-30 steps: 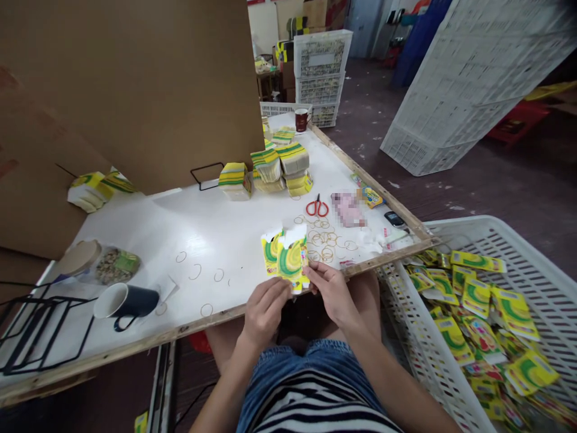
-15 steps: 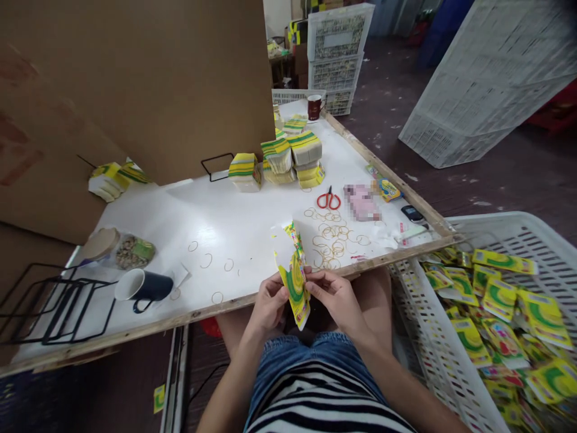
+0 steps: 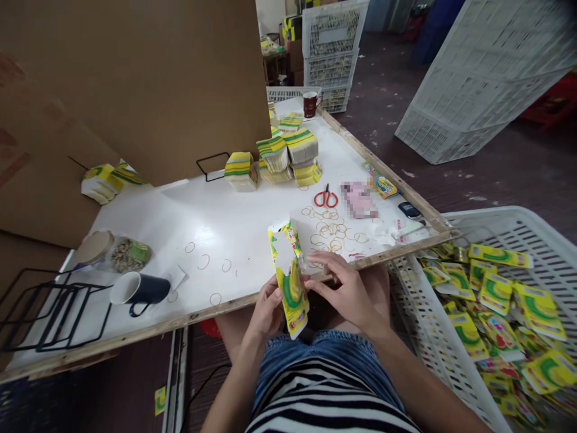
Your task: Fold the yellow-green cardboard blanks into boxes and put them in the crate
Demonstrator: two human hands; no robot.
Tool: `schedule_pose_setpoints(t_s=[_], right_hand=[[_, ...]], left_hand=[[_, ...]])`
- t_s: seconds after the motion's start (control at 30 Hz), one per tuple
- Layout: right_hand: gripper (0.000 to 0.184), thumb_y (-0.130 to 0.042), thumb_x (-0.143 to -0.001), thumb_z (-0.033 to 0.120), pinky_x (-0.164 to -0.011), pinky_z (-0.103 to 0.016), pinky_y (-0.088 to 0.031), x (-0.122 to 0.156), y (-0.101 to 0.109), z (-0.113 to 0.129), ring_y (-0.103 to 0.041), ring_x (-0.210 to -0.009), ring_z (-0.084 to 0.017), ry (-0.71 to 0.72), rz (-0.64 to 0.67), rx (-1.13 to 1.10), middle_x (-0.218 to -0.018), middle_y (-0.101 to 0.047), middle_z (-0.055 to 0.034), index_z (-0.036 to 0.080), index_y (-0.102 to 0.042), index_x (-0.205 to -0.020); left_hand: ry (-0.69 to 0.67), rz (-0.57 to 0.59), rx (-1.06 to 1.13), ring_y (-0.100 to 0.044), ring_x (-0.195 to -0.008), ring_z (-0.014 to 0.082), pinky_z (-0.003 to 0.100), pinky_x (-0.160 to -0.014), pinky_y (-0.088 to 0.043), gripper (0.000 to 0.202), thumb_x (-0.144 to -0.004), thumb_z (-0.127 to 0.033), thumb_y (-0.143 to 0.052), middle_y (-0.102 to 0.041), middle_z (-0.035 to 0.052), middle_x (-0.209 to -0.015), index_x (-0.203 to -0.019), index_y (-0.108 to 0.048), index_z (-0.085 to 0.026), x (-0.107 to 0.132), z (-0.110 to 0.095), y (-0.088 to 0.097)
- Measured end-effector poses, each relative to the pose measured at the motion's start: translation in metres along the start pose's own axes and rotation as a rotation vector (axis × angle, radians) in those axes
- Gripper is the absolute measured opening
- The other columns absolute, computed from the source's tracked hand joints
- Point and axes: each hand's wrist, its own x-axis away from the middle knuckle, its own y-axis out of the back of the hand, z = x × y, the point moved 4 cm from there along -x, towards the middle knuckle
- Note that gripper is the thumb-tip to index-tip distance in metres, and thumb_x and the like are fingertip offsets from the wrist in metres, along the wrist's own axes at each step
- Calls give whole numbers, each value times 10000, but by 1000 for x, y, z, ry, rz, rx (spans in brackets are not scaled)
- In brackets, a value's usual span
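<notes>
A yellow and green printed carton [image 3: 292,288], with a white die-cut opening near its upper end, stands tilted above the table's front edge. My left hand [image 3: 268,304] is closed on its left side, thumb on the front face. At the carton's right edge is my right hand [image 3: 340,288], thumb and fingers apart, the thumb close to or touching the carton. Whether anything small lies between those fingertips is hard to see. Many rubber bands [image 3: 331,231] lie loose on the white table [image 3: 252,240] beyond my right hand.
Red-handled scissors [image 3: 326,197], a dark mug [image 3: 142,288] and a jar [image 3: 128,254] are on the table. Banded carton stacks [image 3: 241,171] stand by the cardboard panel [image 3: 180,78]. A white crate [image 3: 518,222] of cartons sits at my right. A wire rack [image 3: 58,313] is at the left.
My right hand's fingers have spread and lifted from the carton's right edge. The carton has turned to show more of its front face. My left hand keeps its hold.
</notes>
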Motion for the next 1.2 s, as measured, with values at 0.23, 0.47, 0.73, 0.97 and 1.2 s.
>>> schedule_pose_setpoints(t_s=[0.23,0.47,0.73,0.97,1.2], right_hand=[[453,-631,-809,105,-948,-485,-460,-9,-15,25,-582,-1062,-261,342,209,278,-1186,-642,-70,273,-567,-1225],[223,-590,-804,50,-827,-370,-520,-8,-19,13,-571,-924,-219,242,209,200,-922,-556,-47,222,-579,-947],[302,-612,-813,87,-861,-371,-516,-8,-17,10,-552,-960,-213,269,262,186,-985,-511,-61,241,-650,-1070],[230,-548,-890,143,-864,-344,-516,-6,-18,5,-566,-988,-201,301,239,70,-1005,-541,-72,230,-632,-1085],[228,-474,-928,137,-800,-325,-526,-9,-14,12,-591,-898,-181,372,335,141,-927,-587,-61,217,-676,-997]], left_hand=[[28,-4,6,-681,-758,247,349,-714,-537,514,-660,-572,-709,-734,82,-865,-953,-696,-150,10,-3,6],[8,14,-111,-671,-781,231,318,-721,-522,463,-652,-477,-760,-737,79,-878,-978,-716,-151,11,-16,-3],[31,-53,-122,-676,-910,279,361,-792,-529,538,-648,-500,-759,-748,90,-894,-1066,-701,-166,14,-14,-4],[69,-1,-62,-689,-894,272,359,-806,-531,549,-623,-482,-786,-748,98,-921,-1057,-702,-156,14,-16,-5],[121,101,-101,-697,-896,286,380,-832,-527,480,-672,-476,-755,-752,111,-899,-1013,-719,-140,15,-19,1]])
